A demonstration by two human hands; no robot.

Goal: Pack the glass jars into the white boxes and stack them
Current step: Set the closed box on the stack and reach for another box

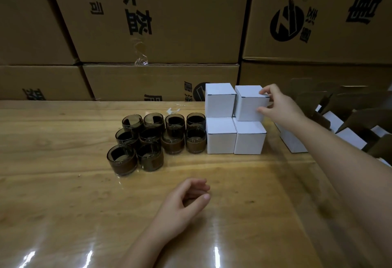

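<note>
While the left hand (pixel 182 202) lies loosely curled, the right hand (pixel 282 108) seemingly grips a white box (pixel 248 108).

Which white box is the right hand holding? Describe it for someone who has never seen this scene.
On the wooden table, right of the dark glass jars, white boxes form a two-by-two stack. It is the upper right box. Unlike its three neighbours, it alone is gripped by the right hand, at its right side.

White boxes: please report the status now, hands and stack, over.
Right hand grips the top right box, set slightly askew on the stack. Left hand idle, holding nothing. Ten jars unpacked beside the stack. Nothing in the way.
</note>
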